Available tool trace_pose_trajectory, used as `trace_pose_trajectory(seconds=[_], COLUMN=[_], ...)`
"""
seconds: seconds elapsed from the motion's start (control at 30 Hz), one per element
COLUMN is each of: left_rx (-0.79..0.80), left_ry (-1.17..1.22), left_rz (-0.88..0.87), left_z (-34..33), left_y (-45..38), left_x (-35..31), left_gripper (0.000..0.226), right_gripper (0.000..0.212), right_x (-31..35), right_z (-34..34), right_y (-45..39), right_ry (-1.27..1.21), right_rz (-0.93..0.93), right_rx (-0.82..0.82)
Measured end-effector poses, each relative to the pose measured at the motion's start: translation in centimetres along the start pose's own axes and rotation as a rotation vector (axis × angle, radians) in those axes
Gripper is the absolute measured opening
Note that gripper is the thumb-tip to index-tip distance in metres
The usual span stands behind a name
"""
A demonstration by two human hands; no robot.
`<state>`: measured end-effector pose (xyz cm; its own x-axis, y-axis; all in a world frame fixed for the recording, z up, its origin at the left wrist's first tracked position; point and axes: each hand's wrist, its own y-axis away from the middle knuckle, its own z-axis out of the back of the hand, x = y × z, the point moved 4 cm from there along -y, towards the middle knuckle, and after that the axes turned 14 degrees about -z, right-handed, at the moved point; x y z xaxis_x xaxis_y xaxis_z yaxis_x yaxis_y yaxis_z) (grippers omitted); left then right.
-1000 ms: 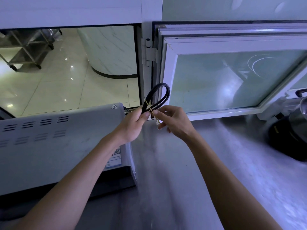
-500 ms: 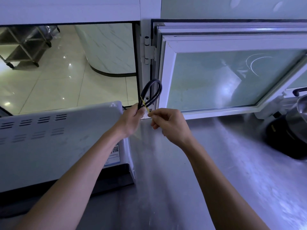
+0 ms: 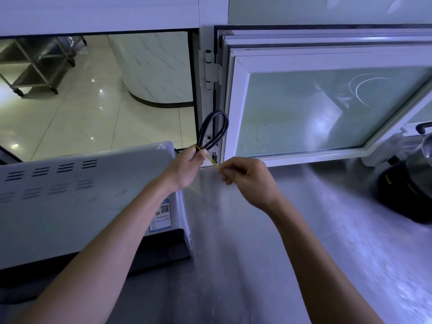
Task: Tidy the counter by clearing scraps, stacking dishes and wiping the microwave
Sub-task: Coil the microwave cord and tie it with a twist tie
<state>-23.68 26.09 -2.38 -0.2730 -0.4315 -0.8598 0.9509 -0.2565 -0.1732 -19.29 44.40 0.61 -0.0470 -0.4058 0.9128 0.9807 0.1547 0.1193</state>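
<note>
The white microwave [image 3: 70,202] stands on the steel counter [image 3: 245,265] at the left, its vented top toward me. My left hand [image 3: 187,167] grips the microwave's folded black power cord [image 3: 214,130], whose loop sticks up above my fist. A thin yellow rubber band [image 3: 210,159] is wrapped round the cord at my thumb and stretches to the right. My right hand [image 3: 247,181] pinches the band's free end just to the right of the cord.
A white-framed glass window [image 3: 315,108] stands open inward behind my hands, its hinge post [image 3: 211,73] right behind the cord. A black and steel cooker pot [image 3: 411,183] sits at the counter's far right. Through the opening at left lie a tiled floor and a metal trolley [image 3: 35,69].
My right hand has drawn away from the cord toward the right and down, stretching the yellow band out. My left hand keeps the folded cord in nearly the same place.
</note>
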Motion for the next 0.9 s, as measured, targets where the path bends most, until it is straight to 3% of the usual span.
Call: trace_pose_trajectory(seconds=[0.17, 0.43, 0.57, 0.73, 0.83, 0.9], left_rx=[0.003, -0.024, -0.033, -0.027, -0.062, -0.096], left_ry=[0.014, 0.042, 0.087, 0.091, 0.149, 0.186], left_rz=[-0.005, 0.024, 0.047, 0.078, 0.097, 0.099], left_z=[-0.1, -0.1, -0.3, -0.7, -0.9, -1.0], left_y=[-0.1, 0.1, 0.5, 0.8, 0.8, 0.7], left_x=[0.1, 0.6, 0.8, 1.1, 1.0, 0.5], left_gripper=[0.035, 0.037, 0.035, 0.033, 0.035, 0.033], right_gripper=[0.036, 0.026, 0.02, 0.017, 0.022, 0.039], right_x=[-1.0, -3.6, -4.4, -4.3, -3.3, -3.4], right_z=[0.4, 0.0, -0.3, -1.6, -1.0, -0.8], right_y=[-0.4, -1.5, -1.5, 0.0, 0.4, 0.3], right_ry=[0.166, 0.456, 0.483, 0.181, -0.187, -0.364], right_rz=[-0.018, -0.14, -0.219, -0.184, -0.073, -0.027], right_rx=[0.025, 0.129, 0.25, 0.511, 0.519, 0.459])
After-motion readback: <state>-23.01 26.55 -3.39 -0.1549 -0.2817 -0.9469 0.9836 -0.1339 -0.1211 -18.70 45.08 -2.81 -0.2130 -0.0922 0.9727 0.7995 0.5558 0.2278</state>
